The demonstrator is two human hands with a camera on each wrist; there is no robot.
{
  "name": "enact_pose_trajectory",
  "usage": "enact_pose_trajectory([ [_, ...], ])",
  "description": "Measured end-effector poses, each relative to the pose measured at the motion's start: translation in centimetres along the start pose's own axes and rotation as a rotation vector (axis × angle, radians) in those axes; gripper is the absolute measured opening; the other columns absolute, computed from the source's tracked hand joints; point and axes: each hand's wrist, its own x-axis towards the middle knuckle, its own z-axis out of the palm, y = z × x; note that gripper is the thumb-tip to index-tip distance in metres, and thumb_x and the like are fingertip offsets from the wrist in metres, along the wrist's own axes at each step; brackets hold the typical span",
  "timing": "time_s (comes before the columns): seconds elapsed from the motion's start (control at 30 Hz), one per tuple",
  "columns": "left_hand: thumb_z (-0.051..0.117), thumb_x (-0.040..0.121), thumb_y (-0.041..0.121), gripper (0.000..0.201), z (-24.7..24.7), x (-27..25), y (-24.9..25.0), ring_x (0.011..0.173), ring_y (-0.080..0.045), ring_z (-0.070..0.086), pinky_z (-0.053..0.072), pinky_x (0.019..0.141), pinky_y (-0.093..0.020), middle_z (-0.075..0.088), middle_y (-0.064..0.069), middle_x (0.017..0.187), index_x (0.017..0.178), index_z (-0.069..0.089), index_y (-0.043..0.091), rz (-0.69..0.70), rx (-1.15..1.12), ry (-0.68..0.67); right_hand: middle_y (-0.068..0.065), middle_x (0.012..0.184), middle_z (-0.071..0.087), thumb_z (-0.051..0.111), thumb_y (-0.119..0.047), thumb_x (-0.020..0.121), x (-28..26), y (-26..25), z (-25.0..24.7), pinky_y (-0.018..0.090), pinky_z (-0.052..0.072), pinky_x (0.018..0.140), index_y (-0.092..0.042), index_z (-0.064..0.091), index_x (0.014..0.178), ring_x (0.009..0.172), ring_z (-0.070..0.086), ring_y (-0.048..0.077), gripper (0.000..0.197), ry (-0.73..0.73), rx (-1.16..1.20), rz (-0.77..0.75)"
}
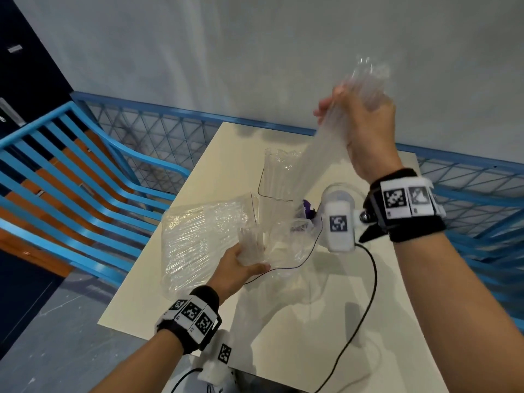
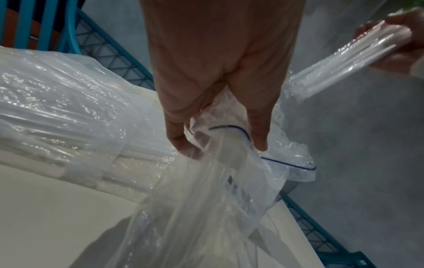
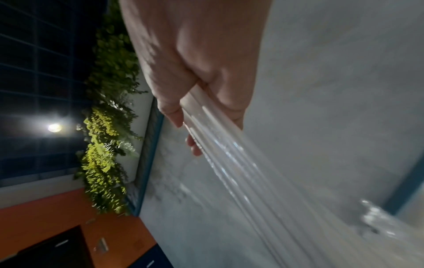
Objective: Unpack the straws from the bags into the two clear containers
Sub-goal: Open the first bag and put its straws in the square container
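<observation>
— How far along was it?
— Partway. The right hand point(image 1: 365, 129) gripped a bundle of straws point(image 1: 320, 154) lifted above the table point(image 1: 278, 321); the left hand point(image 1: 236, 269) pinched the zip bag point(image 1: 286, 245).
— Left to do?
— Some straws stood in a clear container point(image 1: 276, 182); a full bag point(image 1: 198, 239) waited.

A cream desk point(image 1: 215, 293) fills centre frame — on it a bag of straws point(image 1: 198, 239), a clear container point(image 1: 276, 182) and a black cable point(image 1: 365, 302).
</observation>
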Motion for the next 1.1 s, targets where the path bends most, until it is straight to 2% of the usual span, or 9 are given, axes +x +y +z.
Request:
enact_pose_trajectory([
  [0.17,0.081,0.075,0.011,0.043,-0.4,-0.1,-0.2,0.078,0.013,0.066,0.046,0.067,-0.003,0.071,0.008,0.103,0.115,0.066,0.015,0.003,0.003,-0.012,0.009,0.079,0.069,0.062,-0.014,0.088,1.7,1.2,4.3,0.046,0.057,0.083,-0.009,0.062,0.093,0.077,0.069,0.026,0.007,0.004,-0.044,-0.095],
  [0.27,0.083,0.073,0.015,0.045,-0.6,-0.3,-0.3,0.091,0.005,0.068,0.049,0.075,-0.008,0.071,0.007,0.105,0.115,0.066,0.016,0.007,0.003,-0.005,0.009,0.091,0.071,0.065,-0.029,0.083,0.5,5.2,6.3,0.049,0.052,0.091,-0.015,0.065,0.091,0.091,0.068,0.028,0.016,-0.114,-0.175,-0.079],
  [0.43,0.084,0.072,0.018,0.047,-1.1,-0.3,-0.8,0.100,-0.009,0.068,0.052,0.085,-0.020,0.073,0.003,0.107,0.115,0.066,0.016,0.002,0.011,0.003,0.009,0.099,0.071,0.068,-0.037,0.080,-1.5,11.1,7.2,0.042,0.052,0.093,-0.016,0.064,0.106,0.098,0.065,0.023,0.034,-0.235,-0.283,0.073],
  [0.57,0.084,0.072,0.017,0.044,-1.5,-0.2,-1.0,0.100,-0.012,0.069,0.053,0.091,-0.028,0.073,0.002,0.107,0.113,0.067,0.017,-0.002,0.004,0.002,0.004,0.132,0.059,0.072,-0.037,0.080,0.5,12.8,6.5,0.039,0.044,0.104,-0.016,0.055,0.127,0.124,0.053,0.021,0.054,-0.213,-0.349,0.353],
  [0.63,0.084,0.072,0.017,0.044,-1.6,-0.1,-1.1,0.100,-0.011,0.069,0.053,0.089,-0.026,0.073,0.002,0.106,0.113,0.067,0.017,-0.005,0.001,-0.002,0.005,0.139,0.050,0.074,-0.037,0.078,1.9,12.3,6.4,0.038,0.043,0.103,-0.015,0.044,0.136,0.125,0.050,0.021,0.069,-0.250,-0.454,0.399],
  [0.77,0.084,0.072,0.016,0.043,-1.6,0.2,-1.1,0.097,-0.011,0.069,0.050,0.082,-0.020,0.073,0.003,0.104,0.112,0.068,0.018,-0.012,0.002,-0.001,0.005,0.136,0.049,0.075,-0.022,0.079,3.0,9.8,7.4,0.024,0.037,0.099,-0.020,0.038,0.137,0.123,0.047,0.016,0.069,-0.302,-0.552,-0.004],
  [0.87,0.084,0.072,0.017,0.043,-1.5,0.3,-0.9,0.098,-0.012,0.069,0.050,0.083,-0.021,0.073,0.003,0.104,0.112,0.068,0.018,-0.013,0.017,-0.010,0.006,0.143,0.048,0.067,-0.017,0.087,2.7,10.7,8.4,0.019,0.026,0.103,-0.013,0.046,0.137,0.132,0.043,0.019,0.055,-0.564,-0.789,-0.211],
  [0.93,0.083,0.073,0.017,0.043,-1.4,0.3,-0.7,0.099,-0.011,0.069,0.051,0.083,-0.021,0.073,0.003,0.105,0.113,0.067,0.017,-0.011,0.023,-0.016,0.007,0.144,0.048,0.059,-0.020,0.093,2.0,12.2,8.5,0.024,0.025,0.108,-0.011,0.051,0.134,0.135,0.041,0.023,0.042,-0.694,-0.971,-0.233],
  [1.1,0.083,0.073,0.018,0.044,-1.4,0.4,-0.5,0.099,-0.011,0.068,0.051,0.084,-0.022,0.073,0.002,0.106,0.114,0.067,0.017,-0.009,0.031,-0.021,0.007,0.157,0.027,0.042,-0.026,0.101,2.0,12.9,7.4,0.045,0.014,0.117,-0.011,0.038,0.144,0.146,0.021,0.024,0.046,-0.678,-1.285,-0.283],
])
